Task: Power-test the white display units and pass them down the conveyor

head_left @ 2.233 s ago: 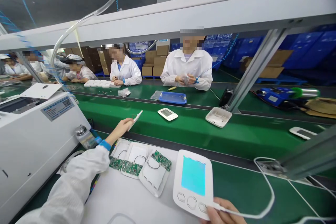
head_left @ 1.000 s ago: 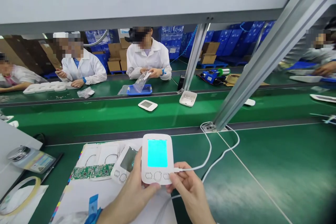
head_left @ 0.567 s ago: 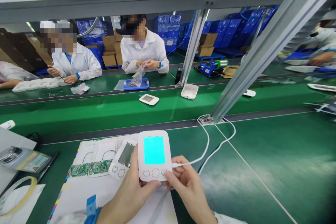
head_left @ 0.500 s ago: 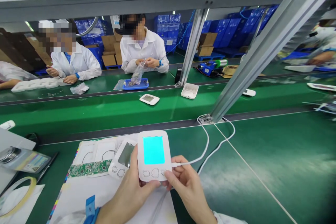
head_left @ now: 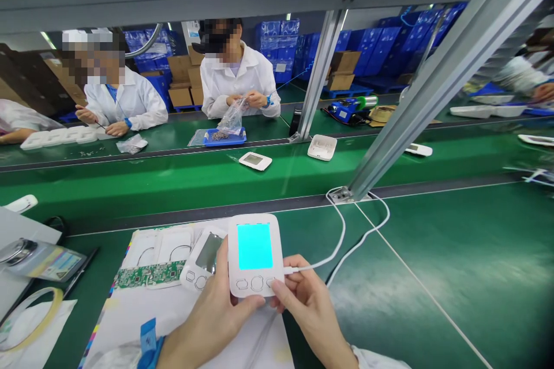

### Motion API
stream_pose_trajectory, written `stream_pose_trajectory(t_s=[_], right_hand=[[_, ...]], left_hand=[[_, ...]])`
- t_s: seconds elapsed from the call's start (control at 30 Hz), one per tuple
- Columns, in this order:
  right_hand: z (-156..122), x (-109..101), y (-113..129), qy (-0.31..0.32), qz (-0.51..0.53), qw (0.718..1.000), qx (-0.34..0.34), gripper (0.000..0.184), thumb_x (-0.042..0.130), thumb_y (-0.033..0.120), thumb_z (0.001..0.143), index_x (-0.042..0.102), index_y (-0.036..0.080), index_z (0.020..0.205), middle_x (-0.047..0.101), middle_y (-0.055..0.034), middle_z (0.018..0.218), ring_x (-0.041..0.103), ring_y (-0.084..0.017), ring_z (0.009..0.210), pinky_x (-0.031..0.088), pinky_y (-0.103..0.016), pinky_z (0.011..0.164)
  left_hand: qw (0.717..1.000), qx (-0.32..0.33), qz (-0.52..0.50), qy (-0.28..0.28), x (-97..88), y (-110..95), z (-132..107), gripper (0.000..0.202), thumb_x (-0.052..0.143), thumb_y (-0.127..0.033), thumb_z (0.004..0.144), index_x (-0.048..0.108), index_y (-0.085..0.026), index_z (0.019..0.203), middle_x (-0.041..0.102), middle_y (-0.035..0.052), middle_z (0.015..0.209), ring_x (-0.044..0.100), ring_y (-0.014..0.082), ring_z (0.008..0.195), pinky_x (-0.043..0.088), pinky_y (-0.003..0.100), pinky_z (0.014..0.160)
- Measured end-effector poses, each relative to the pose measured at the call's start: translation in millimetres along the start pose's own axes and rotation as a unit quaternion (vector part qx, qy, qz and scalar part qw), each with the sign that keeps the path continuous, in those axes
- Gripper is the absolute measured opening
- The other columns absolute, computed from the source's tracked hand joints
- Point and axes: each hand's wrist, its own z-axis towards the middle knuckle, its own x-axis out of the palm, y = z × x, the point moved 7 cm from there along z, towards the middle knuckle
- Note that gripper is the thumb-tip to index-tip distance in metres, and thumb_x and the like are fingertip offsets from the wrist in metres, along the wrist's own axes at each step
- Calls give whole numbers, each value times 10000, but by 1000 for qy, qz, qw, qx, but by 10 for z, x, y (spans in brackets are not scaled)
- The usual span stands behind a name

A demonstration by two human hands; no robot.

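A white handheld electronic device (head_left: 255, 286) with a lit cyan screen and three button outlines is held upright between my hands. My left hand (head_left: 216, 314) is closed around its left side, thumb along the lower edge. My right hand (head_left: 309, 305) grips the lower right corner, its thumb on the right-hand button and its other fingers partly hidden behind. A white cable (head_left: 309, 267) plugs into the device's right side, just above that hand. Behind my left hand lies a second white device (head_left: 205, 256) with a dark screen, partly covered. Beside it are green circuit boards (head_left: 149, 275) on white casings.
A white sheet (head_left: 130, 323) lies under the parts. At left are a tape roll (head_left: 47, 323) and a clear container (head_left: 47, 259). A metal post (head_left: 415, 83) slants up at right. The green belt (head_left: 130, 184) carries a device (head_left: 255, 161) and a shell (head_left: 322, 147). Co-workers sit opposite.
The device and shell on the belt have shifted right. My hands keep the same grip, with the screen still lit cyan. The view has moved very slightly.
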Motion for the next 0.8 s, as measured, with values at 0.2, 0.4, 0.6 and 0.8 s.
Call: stream_pose_trajectory(t_s=[0.2,0.4,0.6,0.8], right_hand=[[5,6,-14,6,3,1000,-3,361,793,473,847,547,231,953,751,7,736,661,-133,569,491,-237,537],[-11,5,19,-6,-9,1000,-10,369,794,487,838,550,231,945,746,6,723,665,-143,567,506,-248,535],[-12,12,15,-2,-15,1000,-14,347,783,476,853,549,232,933,737,21,715,654,-131,566,515,-242,547],[-15,16,23,-14,-6,1000,-11,364,803,478,828,552,231,919,755,4,723,648,-139,562,517,-255,540]], left_hand=[[1000,2,-12,2,-4,47,11,965,757,-231,855,102,-279,1562,706,129,1258,704,329,1032,558,384,834],[1000,-2,-17,9,9,0,5,944,753,-223,853,123,-273,1556,718,125,1236,697,330,1052,558,395,855],[1000,7,-10,0,-10,-4,13,904,768,-221,837,203,-269,1540,740,111,1184,716,326,996,563,394,837],[1000,-1,-20,8,3,21,6,946,768,-234,842,150,-266,1557,737,124,1217,710,340,1045,565,389,839]])
